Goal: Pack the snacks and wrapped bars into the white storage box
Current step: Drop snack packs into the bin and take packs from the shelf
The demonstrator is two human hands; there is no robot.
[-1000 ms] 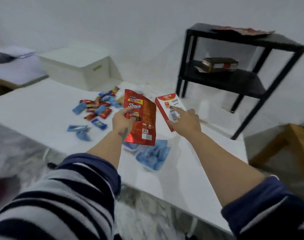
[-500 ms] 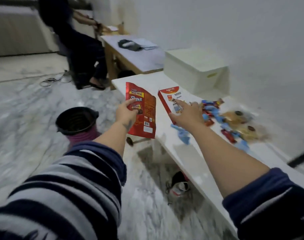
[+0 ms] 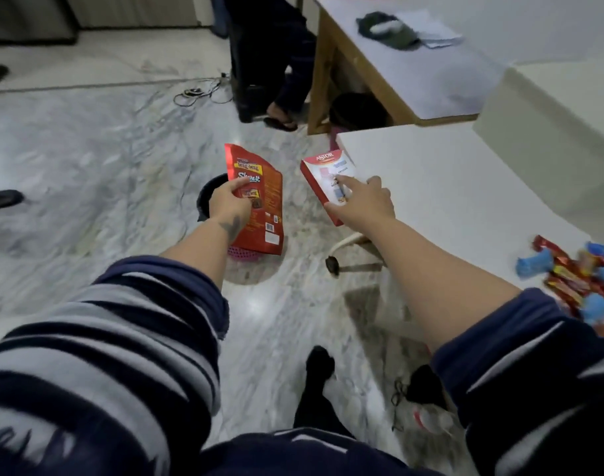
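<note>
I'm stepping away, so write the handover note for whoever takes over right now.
Left hand grips the red snack pouch, held over the floor.
Right hand holds the red-and-white Astor box off the white table's near corner.
White storage box sits on the table, lid closed.
Wrapped bars lie loose on the table.
Done: nothing packed.
Left: open the box, pack everything.

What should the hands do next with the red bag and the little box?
Probably swing both arms right, toward the white storage box on the white table. The left hand grips the red bag out over the floor, and the right hand holds the small box just at the table's corner. Neither snack is near the storage box, whose lid looks shut.
</note>
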